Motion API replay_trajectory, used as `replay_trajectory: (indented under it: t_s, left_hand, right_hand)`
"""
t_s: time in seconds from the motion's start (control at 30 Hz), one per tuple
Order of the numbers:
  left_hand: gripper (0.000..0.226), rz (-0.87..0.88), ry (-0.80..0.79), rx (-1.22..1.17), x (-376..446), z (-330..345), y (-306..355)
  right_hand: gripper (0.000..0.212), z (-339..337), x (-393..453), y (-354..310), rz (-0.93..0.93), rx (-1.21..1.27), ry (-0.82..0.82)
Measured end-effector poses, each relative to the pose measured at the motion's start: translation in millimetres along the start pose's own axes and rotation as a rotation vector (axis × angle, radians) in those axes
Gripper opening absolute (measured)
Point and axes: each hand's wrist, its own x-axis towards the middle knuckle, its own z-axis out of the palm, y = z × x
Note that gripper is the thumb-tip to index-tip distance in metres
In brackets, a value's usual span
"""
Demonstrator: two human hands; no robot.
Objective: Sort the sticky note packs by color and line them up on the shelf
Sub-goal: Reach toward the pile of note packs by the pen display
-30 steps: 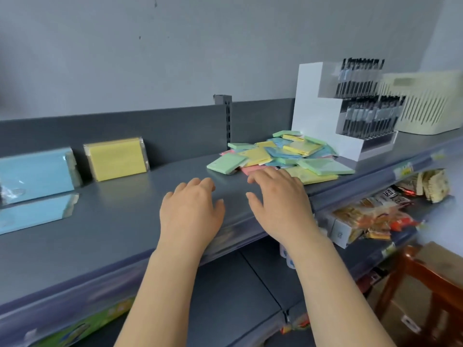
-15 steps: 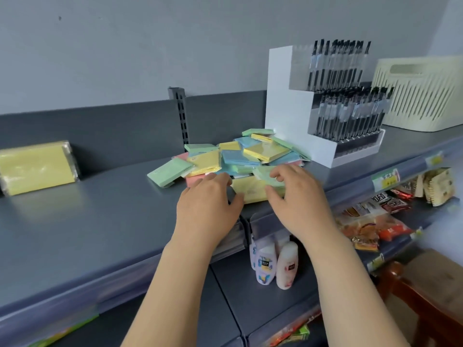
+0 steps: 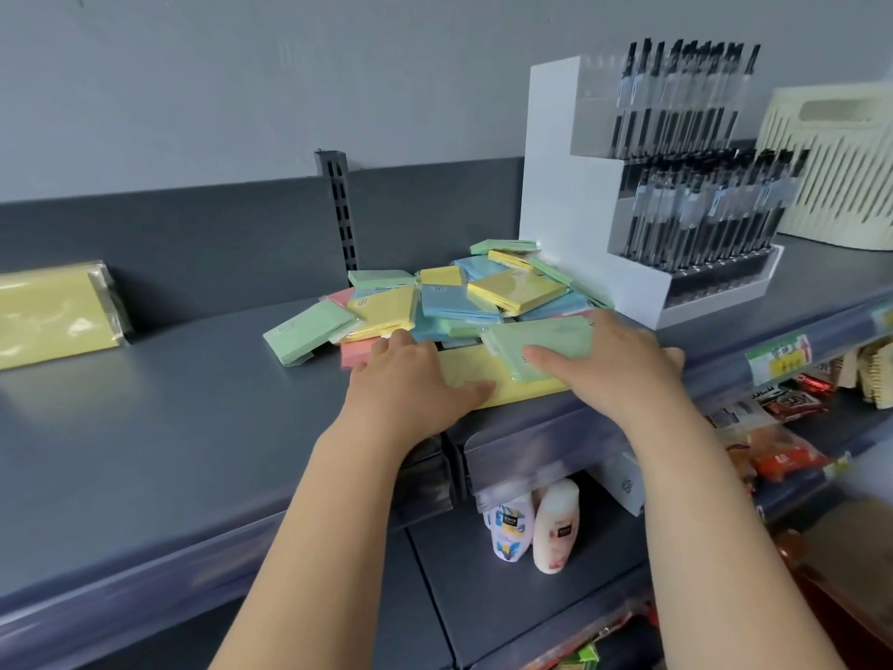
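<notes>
A loose pile of sticky note packs (image 3: 483, 302) in green, yellow, blue and pink lies on the grey shelf (image 3: 193, 403), beside the pen display. My right hand (image 3: 623, 369) grips a green pack (image 3: 555, 338) at the pile's front, thumb on top, fingers behind it. Under that pack lies a large yellow pack (image 3: 464, 367) at the shelf's front edge. My left hand (image 3: 410, 384) rests flat on it, thumb on the yellow, fingertips touching a pink pack (image 3: 352, 350). One wide yellow pack (image 3: 53, 311) leans against the back panel at far left.
A white pen display (image 3: 580, 186) full of black pens stands right of the pile, with a cream slatted basket (image 3: 841, 166) beyond it. On the lower shelf stand two small bottles (image 3: 555, 529), and snack packets (image 3: 783, 456) sit lower right.
Both hands moved forward onto the pile. My right hand has closed on the green pack, and my left hand has settled on the yellow one. The view shifted right, so the blue packs left the frame.
</notes>
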Motion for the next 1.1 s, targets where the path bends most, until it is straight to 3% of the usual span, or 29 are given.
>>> replay_trajectory:
  t_s: [0.23,0.37,0.53,0.67,0.8,1.1]
  left_hand:
    - [0.056,-0.036,0.066,-0.184,-1.7,-1.1,-2.8]
    - [0.057,-0.051,0.099,-0.429,-6.9,-3.8,-6.2]
    - [0.044,-0.004,0.266,-0.752,-14.3,-9.8,-13.7]
    - [0.044,0.050,0.340,-0.933,-29.0,-16.5,-26.2]
    - [0.030,0.054,0.438,-0.982,-46.5,-24.8,-51.4]
    - [0.032,-0.009,0.654,-0.937,-103.0,-49.2,-132.5]
  right_hand:
    - [0.087,0.3,-2.0,1.2,-0.042,0.268,0.113]
    - [0.090,4.5,-7.4,1.2,-0.103,0.548,0.208]
    - [0.080,9.1,-16.6,-0.1,-0.134,0.804,0.280]
    - [0.056,10.7,-25.6,-9.8,-0.180,1.054,0.255]
    - [0.034,21.4,-31.6,-28.0,-0.242,1.151,0.188]
    - [0.023,46.1,-71.0,-105.4,-0.342,1.255,-0.039]
